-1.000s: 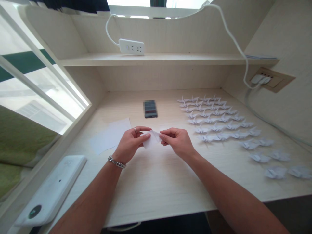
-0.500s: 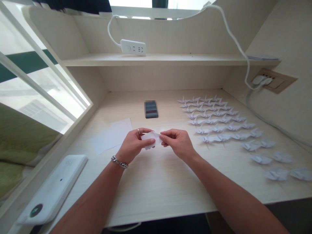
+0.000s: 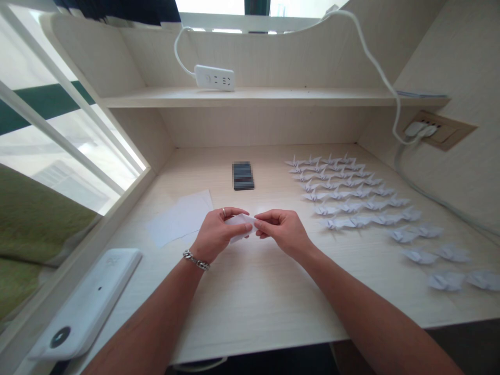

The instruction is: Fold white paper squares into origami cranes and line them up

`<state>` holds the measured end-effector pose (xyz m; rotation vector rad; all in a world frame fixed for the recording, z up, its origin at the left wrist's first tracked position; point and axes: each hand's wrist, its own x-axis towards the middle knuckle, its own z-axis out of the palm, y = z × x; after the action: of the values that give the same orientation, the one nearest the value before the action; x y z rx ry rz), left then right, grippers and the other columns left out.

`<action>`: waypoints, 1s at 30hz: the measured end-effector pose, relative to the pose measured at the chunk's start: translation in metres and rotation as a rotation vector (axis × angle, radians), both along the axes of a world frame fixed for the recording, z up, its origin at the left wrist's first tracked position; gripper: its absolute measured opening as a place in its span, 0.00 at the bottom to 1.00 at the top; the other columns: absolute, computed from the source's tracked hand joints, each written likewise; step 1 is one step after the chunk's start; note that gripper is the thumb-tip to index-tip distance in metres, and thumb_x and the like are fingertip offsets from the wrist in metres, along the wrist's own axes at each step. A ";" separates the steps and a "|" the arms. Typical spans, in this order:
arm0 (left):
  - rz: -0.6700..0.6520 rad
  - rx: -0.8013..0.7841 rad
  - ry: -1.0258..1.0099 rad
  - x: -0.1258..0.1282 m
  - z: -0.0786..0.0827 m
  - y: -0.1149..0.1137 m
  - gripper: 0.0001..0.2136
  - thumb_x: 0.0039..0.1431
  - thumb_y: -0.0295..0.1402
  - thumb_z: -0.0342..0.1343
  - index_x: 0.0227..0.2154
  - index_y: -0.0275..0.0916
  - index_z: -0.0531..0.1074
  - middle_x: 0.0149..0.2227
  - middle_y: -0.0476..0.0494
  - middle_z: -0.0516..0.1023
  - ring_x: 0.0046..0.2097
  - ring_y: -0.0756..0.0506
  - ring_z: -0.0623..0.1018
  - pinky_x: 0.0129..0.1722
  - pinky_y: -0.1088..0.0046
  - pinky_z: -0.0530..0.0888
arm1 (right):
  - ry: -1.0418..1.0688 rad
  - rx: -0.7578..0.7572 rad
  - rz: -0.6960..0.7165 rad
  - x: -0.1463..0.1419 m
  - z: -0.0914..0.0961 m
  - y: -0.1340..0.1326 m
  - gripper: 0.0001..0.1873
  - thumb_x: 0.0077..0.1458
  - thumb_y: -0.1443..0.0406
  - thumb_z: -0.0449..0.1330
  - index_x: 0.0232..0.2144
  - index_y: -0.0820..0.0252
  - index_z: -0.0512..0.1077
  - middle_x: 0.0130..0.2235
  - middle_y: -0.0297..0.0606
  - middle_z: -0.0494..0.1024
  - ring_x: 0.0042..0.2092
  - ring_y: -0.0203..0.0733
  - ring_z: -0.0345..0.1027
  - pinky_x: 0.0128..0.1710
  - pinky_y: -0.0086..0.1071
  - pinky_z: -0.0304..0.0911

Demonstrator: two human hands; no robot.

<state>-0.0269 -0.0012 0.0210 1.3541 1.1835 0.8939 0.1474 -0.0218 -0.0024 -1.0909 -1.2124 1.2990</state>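
Note:
Over the middle of the desk, a small folded piece of white paper (image 3: 239, 221) is held up between both hands. My left hand (image 3: 214, 233), with a ring and a chain bracelet, is closed on it, thumb on the near face and fingers behind. My right hand (image 3: 282, 229) pinches the paper's right corner between thumb and forefinger. Part of the paper is hidden by the left thumb. To the left lie flat white paper sheets (image 3: 175, 216). Several rows of folded paper cranes (image 3: 351, 205) stand on the right side.
A dark pixelated rectangular object (image 3: 242, 175) lies behind my hands. A long white device (image 3: 88, 302) with a round dial sits at the left edge. On the shelf (image 3: 269, 98) rests a white power strip (image 3: 214, 78). Its cable (image 3: 375, 60) runs to the wall socket (image 3: 445, 130) at right.
My left hand has shifted slightly to the right, and the paper looks narrower and more tilted between the fingers. My right hand still pinches its corner.

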 end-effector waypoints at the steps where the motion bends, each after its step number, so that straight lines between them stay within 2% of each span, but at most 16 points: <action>1: -0.007 0.020 0.037 -0.001 0.001 0.000 0.17 0.39 0.33 0.68 0.35 0.34 0.77 0.28 0.45 0.79 0.28 0.47 0.77 0.30 0.71 0.73 | -0.010 0.001 0.007 0.000 0.000 0.000 0.17 0.43 0.58 0.69 0.33 0.65 0.79 0.25 0.38 0.79 0.27 0.37 0.73 0.30 0.33 0.72; 5: -0.091 0.148 0.222 -0.007 0.006 0.001 0.12 0.43 0.36 0.66 0.32 0.37 0.80 0.31 0.44 0.81 0.34 0.44 0.78 0.33 0.73 0.72 | -0.085 0.031 0.042 0.002 0.001 -0.002 0.15 0.46 0.59 0.67 0.33 0.64 0.80 0.24 0.37 0.78 0.26 0.37 0.72 0.30 0.32 0.71; 7: -0.129 0.182 0.251 -0.008 0.006 0.002 0.12 0.46 0.39 0.65 0.31 0.37 0.80 0.30 0.44 0.82 0.33 0.45 0.78 0.31 0.74 0.71 | -0.102 0.044 0.054 0.003 0.001 -0.003 0.14 0.47 0.59 0.67 0.34 0.64 0.80 0.24 0.37 0.78 0.26 0.37 0.73 0.30 0.33 0.71; 11: -0.097 0.157 0.236 -0.009 0.005 0.002 0.13 0.48 0.42 0.63 0.28 0.36 0.80 0.24 0.45 0.79 0.26 0.48 0.74 0.24 0.76 0.68 | -0.060 0.051 0.056 0.003 0.001 -0.003 0.15 0.46 0.60 0.68 0.34 0.64 0.79 0.26 0.37 0.79 0.28 0.38 0.73 0.31 0.33 0.71; 16: -0.060 0.159 0.178 -0.011 0.006 0.003 0.12 0.47 0.41 0.64 0.27 0.36 0.79 0.25 0.45 0.79 0.26 0.48 0.74 0.25 0.76 0.68 | -0.003 0.049 0.037 0.003 -0.001 -0.002 0.18 0.41 0.61 0.71 0.35 0.65 0.79 0.26 0.38 0.80 0.28 0.38 0.73 0.31 0.33 0.71; 24: -0.088 0.211 0.279 -0.009 0.006 0.002 0.11 0.48 0.41 0.63 0.28 0.37 0.80 0.24 0.46 0.79 0.25 0.48 0.73 0.24 0.76 0.67 | -0.041 0.034 0.046 0.003 0.002 -0.003 0.17 0.42 0.60 0.70 0.34 0.65 0.79 0.25 0.38 0.79 0.27 0.38 0.73 0.32 0.34 0.71; 30: -0.096 0.220 0.267 -0.009 0.006 0.002 0.10 0.48 0.40 0.63 0.27 0.38 0.80 0.23 0.45 0.79 0.26 0.47 0.74 0.23 0.76 0.67 | 0.007 0.005 0.066 0.002 0.002 -0.002 0.17 0.43 0.57 0.69 0.33 0.65 0.79 0.25 0.38 0.79 0.27 0.39 0.74 0.32 0.35 0.72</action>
<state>-0.0361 0.0004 0.0273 1.7362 1.2350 0.8106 0.1493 -0.0240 -0.0003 -1.0495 -1.2550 1.3483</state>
